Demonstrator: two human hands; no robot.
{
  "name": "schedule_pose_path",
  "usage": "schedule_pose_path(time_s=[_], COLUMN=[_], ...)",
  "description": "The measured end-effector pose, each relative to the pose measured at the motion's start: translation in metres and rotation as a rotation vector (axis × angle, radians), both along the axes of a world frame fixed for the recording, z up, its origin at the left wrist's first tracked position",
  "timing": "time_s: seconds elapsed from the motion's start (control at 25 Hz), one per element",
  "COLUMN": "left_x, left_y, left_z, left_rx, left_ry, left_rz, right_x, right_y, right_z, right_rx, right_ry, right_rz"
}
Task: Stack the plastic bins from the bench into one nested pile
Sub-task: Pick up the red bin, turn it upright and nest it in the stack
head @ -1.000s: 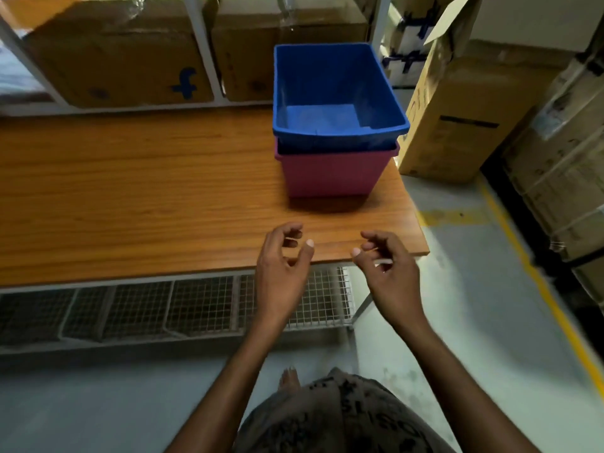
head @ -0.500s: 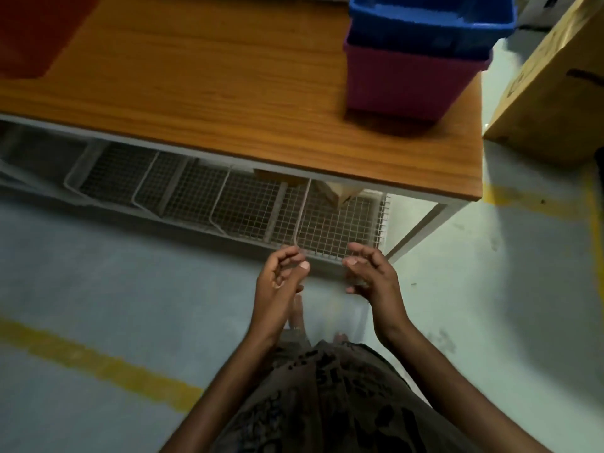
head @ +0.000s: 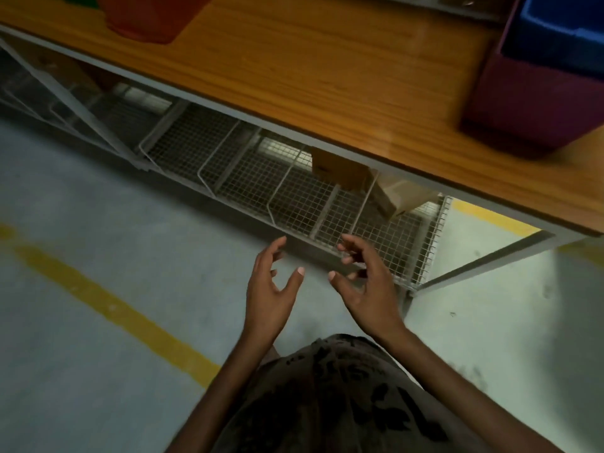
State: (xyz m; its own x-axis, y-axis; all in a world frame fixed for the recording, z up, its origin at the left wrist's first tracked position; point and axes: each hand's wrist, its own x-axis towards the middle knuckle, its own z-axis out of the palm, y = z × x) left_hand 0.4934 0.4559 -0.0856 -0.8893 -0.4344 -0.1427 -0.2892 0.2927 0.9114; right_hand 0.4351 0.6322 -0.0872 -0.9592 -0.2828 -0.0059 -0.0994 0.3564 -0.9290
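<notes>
Table (head: 327, 70): wood-grain laminate top with a smooth, slightly glossy face and a pale metal edge, running diagonally across the upper half of the frame.

Blue bin (head: 555, 37), upper right: hard plastic, rectangular, nested inside the pink bin (head: 529, 103), whose plain tapered wall shows below it. The pair stands on the table near its right end. The view there is blurred.

Red bin (head: 147, 18), upper left: smooth plastic with a rounded lower corner, standing on the table well apart from the nested pair and cut off by the top edge.

Under the table is a wire mesh shelf (head: 261, 178), a fine square grid with raised wire dividers. A cardboard box (head: 340, 171) sits on it.

Floor (head: 98, 223): grey, matt and scuffed, with a yellow painted line (head: 114, 305) at lower left.

Left hand (head: 268, 295), centre of frame: open, fingers spread and loosely bent, holding nothing, touching nothing.

Right hand (head: 369, 289), just beside it: open, fingers loosely curled, thumb out, also holding nothing. Both hands hang over the floor in front of the mesh shelf, below the table's edge.
</notes>
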Motion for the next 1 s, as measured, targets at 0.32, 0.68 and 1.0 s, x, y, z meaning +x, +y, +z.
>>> schedule_pose_path(time_s=[0.32, 0.68, 1.0], left_x=[0.024, -0.024, -0.15], left_y=[-0.186, -0.319, -0.45], left_z=[-0.004, -0.01, 0.015], left_rx=[-0.298, -0.136, -0.054], left_ry=[0.01, 0.049, 0.092], left_rz=[0.044, 0.208, 0.297], right_x=[0.003, -0.069, -0.216], right_y=[-0.189, -0.333, -0.47], right_z=[-0.003, 0.009, 0.032], right_rx=[0.174, 0.102, -0.081], right_ry=[0.094, 0.099, 0.059], right_rz=[0.176, 0.219, 0.199])
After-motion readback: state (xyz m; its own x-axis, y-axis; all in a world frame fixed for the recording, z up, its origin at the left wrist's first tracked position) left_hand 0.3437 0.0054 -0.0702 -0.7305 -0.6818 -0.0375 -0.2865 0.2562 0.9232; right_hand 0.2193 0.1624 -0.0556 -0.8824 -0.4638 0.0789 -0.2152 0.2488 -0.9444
